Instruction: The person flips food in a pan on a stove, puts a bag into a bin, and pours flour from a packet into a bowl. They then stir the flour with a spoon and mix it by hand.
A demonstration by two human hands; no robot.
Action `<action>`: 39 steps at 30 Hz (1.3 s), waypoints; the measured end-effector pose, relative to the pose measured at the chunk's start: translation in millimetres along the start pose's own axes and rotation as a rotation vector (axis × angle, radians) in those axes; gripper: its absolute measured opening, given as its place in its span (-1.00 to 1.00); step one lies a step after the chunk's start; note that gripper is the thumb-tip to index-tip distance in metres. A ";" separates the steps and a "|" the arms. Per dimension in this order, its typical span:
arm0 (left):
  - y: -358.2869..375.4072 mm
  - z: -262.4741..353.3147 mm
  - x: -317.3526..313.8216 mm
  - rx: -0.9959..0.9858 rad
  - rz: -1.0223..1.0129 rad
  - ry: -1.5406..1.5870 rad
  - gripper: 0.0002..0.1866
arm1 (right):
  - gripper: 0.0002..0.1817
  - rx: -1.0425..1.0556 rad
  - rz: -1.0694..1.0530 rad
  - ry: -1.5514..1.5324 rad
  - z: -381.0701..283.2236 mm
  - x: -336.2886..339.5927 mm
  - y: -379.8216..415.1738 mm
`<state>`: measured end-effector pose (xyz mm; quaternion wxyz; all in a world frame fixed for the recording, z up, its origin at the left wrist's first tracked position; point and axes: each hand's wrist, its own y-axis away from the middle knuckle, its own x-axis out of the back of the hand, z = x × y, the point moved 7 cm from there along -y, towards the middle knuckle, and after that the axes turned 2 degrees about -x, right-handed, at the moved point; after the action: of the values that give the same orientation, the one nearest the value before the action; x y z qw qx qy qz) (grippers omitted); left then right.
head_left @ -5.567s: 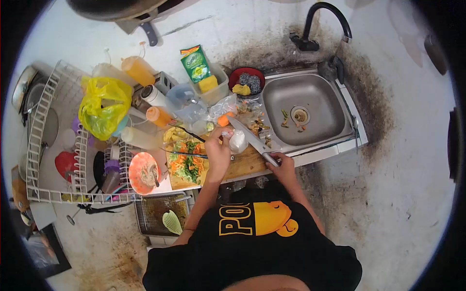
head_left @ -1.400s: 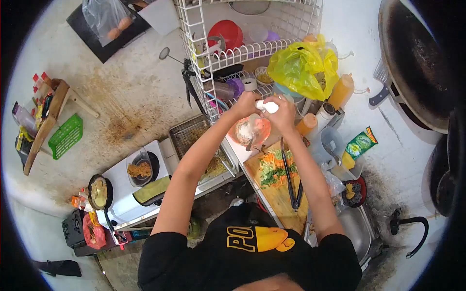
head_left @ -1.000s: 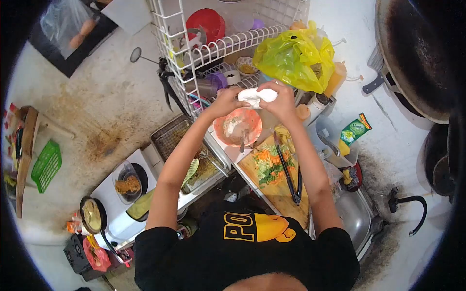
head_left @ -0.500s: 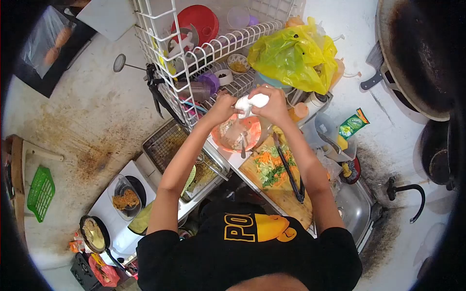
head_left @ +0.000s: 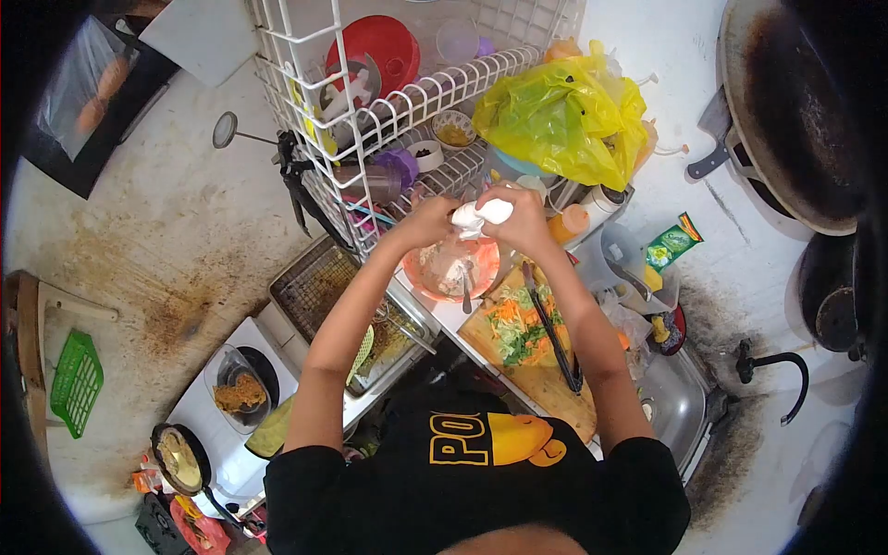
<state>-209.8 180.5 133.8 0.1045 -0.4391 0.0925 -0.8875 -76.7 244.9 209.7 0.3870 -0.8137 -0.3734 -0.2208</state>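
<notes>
A white plastic packet (head_left: 494,212) is held between my two hands above the orange bowl (head_left: 489,262). My left hand (head_left: 429,224) has its fingers closed on the packet's left end, and my right hand (head_left: 524,222) grips the right end. White powder (head_left: 451,258) lies in the bowl below, where a metal spoon (head_left: 466,289) leans over the near rim. Right of the bowl, shredded vegetables (head_left: 521,320), orange and green, cover part of a wooden cutting board (head_left: 572,403). Black-handled tongs (head_left: 553,340) rest across them.
A white wire dish rack (head_left: 367,141) stands behind the bowl, with a yellow plastic bag (head_left: 564,111) at its right. The steel sink (head_left: 672,393) and black faucet (head_left: 775,359) are at right. At left, a frying pan (head_left: 181,460) and a container of brown food (head_left: 240,392) sit on the stove.
Both hands and the packet have come down slightly, nearer to the bowl. More white powder shows in the bowl. The view has shifted a little.
</notes>
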 end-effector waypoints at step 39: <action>-8.6 42.3 8.7 -0.203 0.312 -0.061 -0.45 | -0.71 -0.037 0.216 -0.113 -3.2 9.6 6.6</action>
<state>-182.0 183.4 167.9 0.1988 -0.4547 0.2452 -0.8329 -65.8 243.8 214.8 0.3716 -0.8673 -0.3009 -0.1385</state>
